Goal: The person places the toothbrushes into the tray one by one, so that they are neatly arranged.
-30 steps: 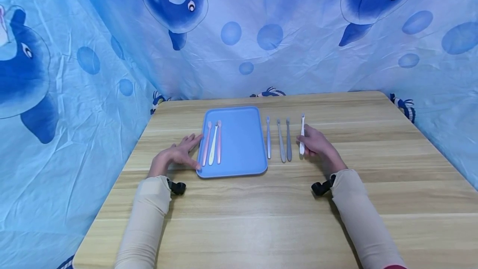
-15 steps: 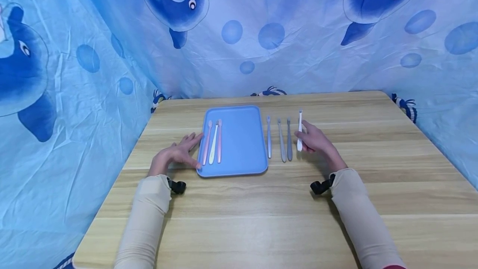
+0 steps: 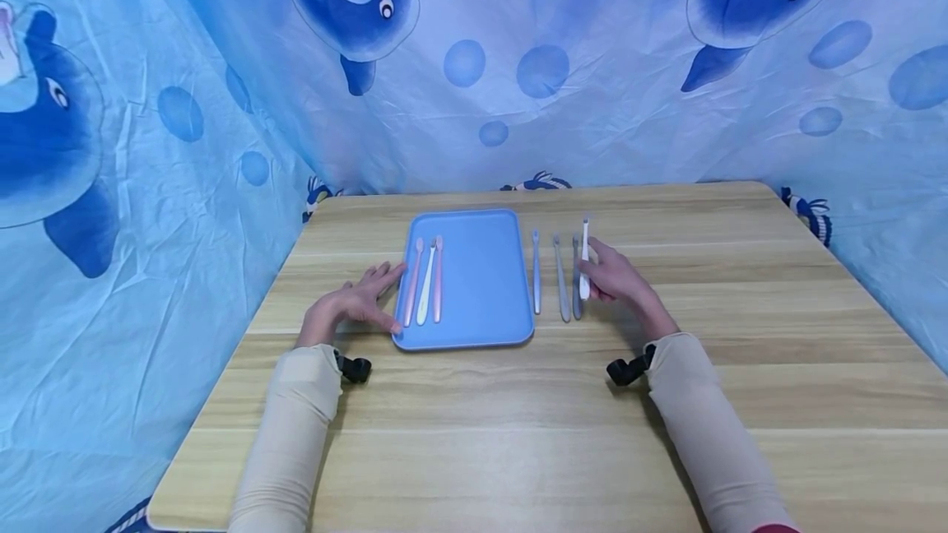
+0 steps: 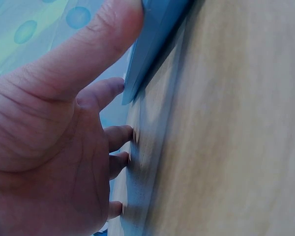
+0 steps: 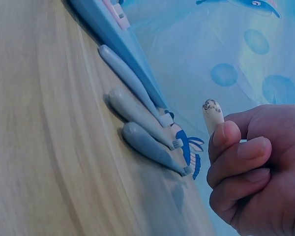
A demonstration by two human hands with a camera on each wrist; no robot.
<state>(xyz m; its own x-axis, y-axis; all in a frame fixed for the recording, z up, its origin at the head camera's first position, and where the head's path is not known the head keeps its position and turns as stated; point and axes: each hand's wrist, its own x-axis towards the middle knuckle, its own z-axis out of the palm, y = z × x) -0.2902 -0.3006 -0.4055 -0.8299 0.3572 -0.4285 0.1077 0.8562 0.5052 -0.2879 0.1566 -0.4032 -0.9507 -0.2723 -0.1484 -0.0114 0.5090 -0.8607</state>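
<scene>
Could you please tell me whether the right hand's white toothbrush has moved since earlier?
Yes: in the head view, the white toothbrush has moved left, toward the stationary blue tray.

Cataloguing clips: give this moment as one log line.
right hand: holds white toothbrush above table; left hand: touches blue tray; on tray: three toothbrushes; beside tray: three others

Three toothbrushes [image 3: 426, 282] lie on the tray [image 3: 485, 278], three more toothbrushes [image 3: 561, 282] to its right
</scene>
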